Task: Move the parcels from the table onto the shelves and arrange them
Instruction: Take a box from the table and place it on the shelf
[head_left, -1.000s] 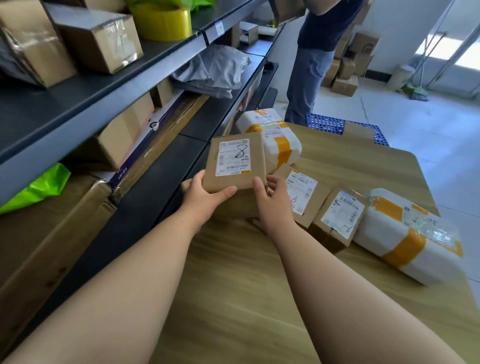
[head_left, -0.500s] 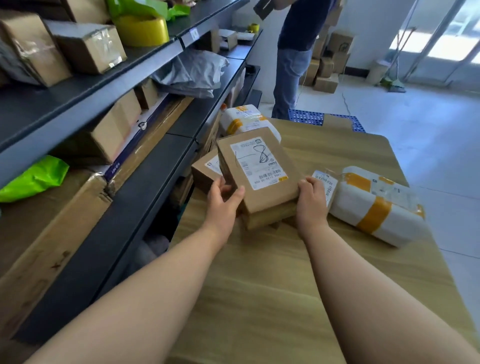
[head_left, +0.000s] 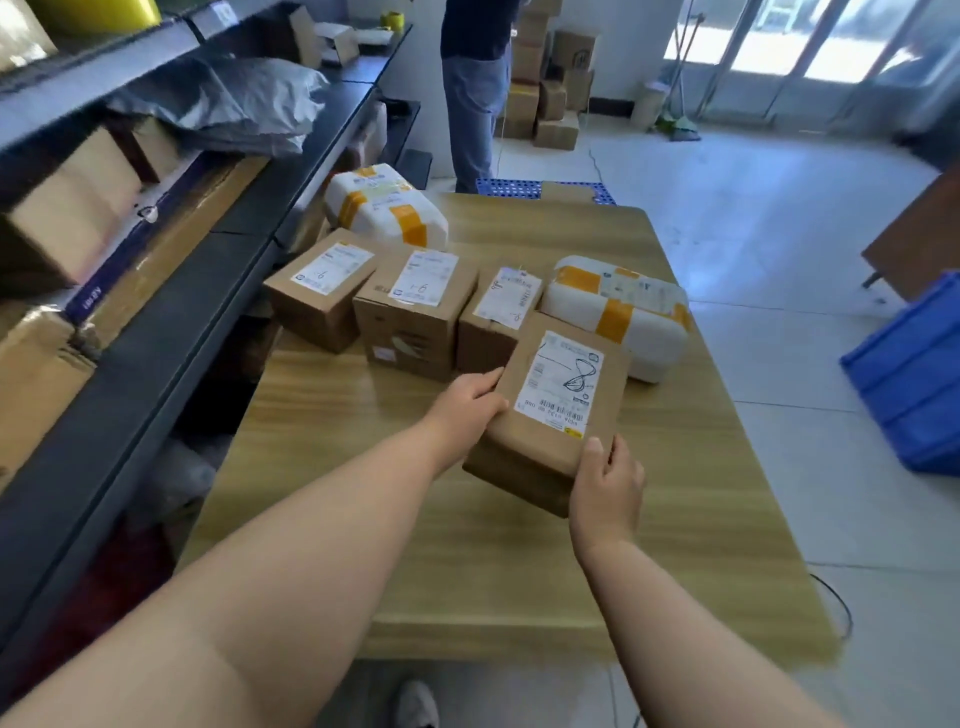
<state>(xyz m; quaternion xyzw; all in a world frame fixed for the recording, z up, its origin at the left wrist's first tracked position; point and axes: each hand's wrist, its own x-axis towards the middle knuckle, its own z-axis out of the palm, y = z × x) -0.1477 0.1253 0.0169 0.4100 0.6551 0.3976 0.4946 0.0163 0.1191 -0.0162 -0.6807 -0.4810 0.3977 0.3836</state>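
Your left hand (head_left: 467, 410) grips the left edge of the brown parcel (head_left: 550, 415) marked 8, and your right hand (head_left: 605, 488) clasps its near corner. It tilts over the wooden table (head_left: 519, 561); whether it touches the wood is unclear. Just behind it stand three cardboard boxes (head_left: 415, 312) in a row, with a white taped parcel (head_left: 623, 317) to their right. Between you and the shelves (head_left: 156, 332) on the left, another white parcel (head_left: 384, 205) lies at the table's far corner. A blue crate (head_left: 914, 384) sits on the floor to the right.
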